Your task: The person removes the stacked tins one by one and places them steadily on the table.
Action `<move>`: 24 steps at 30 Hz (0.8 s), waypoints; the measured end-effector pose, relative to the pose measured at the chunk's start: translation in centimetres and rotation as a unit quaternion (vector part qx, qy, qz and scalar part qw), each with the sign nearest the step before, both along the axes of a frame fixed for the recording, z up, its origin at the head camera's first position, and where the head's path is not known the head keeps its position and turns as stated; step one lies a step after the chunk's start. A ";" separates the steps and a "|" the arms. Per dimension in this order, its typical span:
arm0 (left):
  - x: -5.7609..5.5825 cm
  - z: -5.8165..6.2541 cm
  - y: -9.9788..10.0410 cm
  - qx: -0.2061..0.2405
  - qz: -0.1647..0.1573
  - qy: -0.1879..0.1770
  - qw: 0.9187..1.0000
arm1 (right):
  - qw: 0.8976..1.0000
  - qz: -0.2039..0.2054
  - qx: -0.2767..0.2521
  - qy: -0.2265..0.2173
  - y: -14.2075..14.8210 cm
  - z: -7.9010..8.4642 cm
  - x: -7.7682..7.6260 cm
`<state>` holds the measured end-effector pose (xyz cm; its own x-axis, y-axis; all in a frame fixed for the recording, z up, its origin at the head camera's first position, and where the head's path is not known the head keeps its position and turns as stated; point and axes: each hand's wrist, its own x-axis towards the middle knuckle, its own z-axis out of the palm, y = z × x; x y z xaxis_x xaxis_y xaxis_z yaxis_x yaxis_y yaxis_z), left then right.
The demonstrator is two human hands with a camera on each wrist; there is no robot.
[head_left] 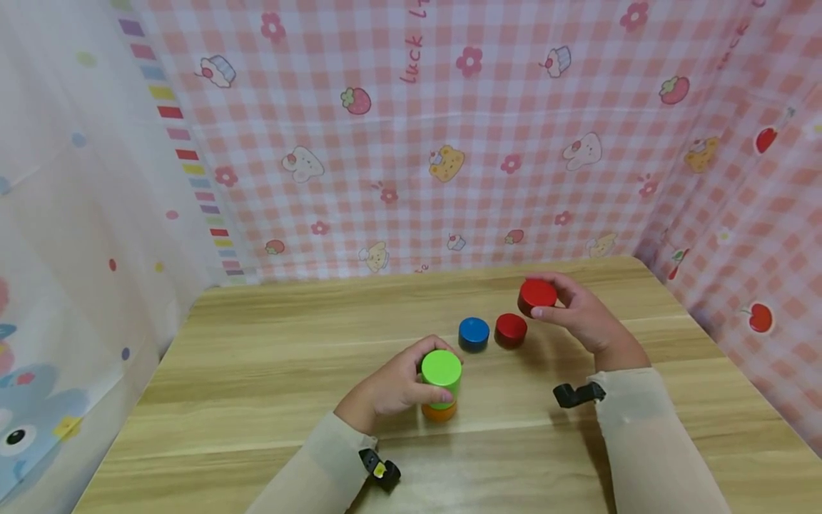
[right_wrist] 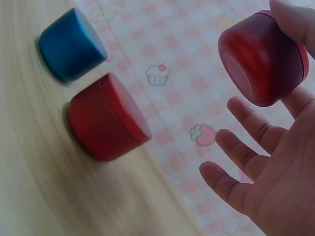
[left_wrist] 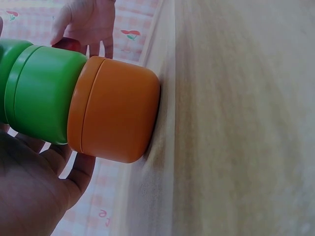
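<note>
My left hand [head_left: 399, 380] grips a stack of small round lidded tins from the side. Two green tins [left_wrist: 47, 93] appear to sit one on the other, above an orange tin [left_wrist: 115, 110] at the bottom. The lime-green lid [head_left: 441, 368] on top faces up in the head view. Farther back on the right, my right hand [head_left: 589, 319] pinches a red tin [right_wrist: 261, 59] between thumb and fingers, raised off the table. Its other fingers are spread. Just left of it, a second red tin [head_left: 510, 330] stands upright beside a blue tin [head_left: 474, 334].
Everything stands on a wood-grain table [head_left: 270, 357]. A pink checked cloth [head_left: 385, 143] hangs behind its back edge and along the right, with a pale patterned curtain [head_left: 83, 214] on the left. Black wrist mounts [head_left: 578, 394] sit on both sleeves.
</note>
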<state>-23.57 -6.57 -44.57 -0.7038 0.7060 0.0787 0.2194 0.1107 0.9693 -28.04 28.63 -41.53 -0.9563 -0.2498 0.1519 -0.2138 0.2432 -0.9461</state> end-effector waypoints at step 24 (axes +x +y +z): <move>0.1 0.0 0.0 -0.005 0.009 -0.016 1.000 | 0.998 -0.018 -0.007 -0.063 2.2 -2.3 -0.6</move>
